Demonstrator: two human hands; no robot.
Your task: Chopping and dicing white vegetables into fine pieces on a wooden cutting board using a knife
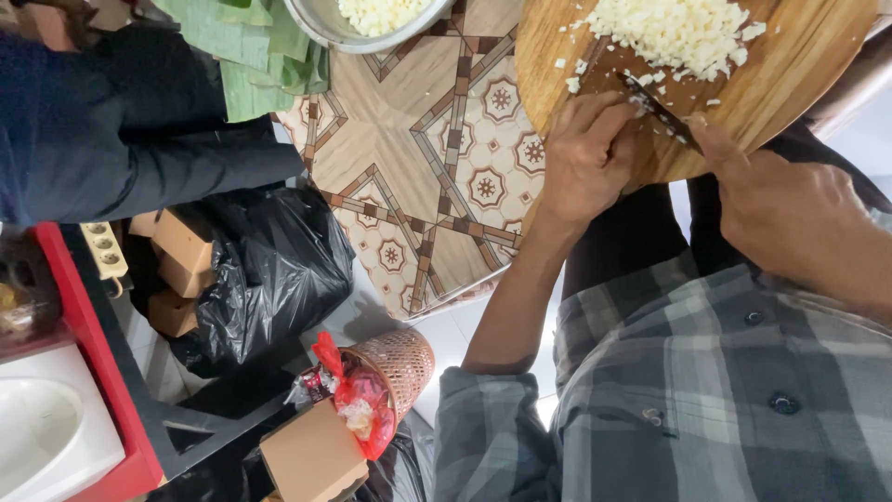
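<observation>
A round wooden cutting board (pixel 799 65) sits at the top right with a heap of finely chopped white bits (pixel 674 33) on it. My right hand (pixel 790 209) grips a dark-bladed knife (pixel 662 112) whose blade lies across the board near its front edge, flecked with white bits. My left hand (pixel 587 153) is curled at the board's front edge, its fingertips touching the blade as if wiping along it. My grey checked shirt (pixel 688 390) fills the lower right.
A patterned low table (pixel 418 177) carries the board, a metal bowl (pixel 358 28) of white bits and green banana leaves (pixel 246 56). Another person's dark sleeve (pixel 121 139) lies at left. On the floor: black plastic bag (pixel 269 270), cardboard boxes (pixel 181 251), small woven basket (pixel 400 363).
</observation>
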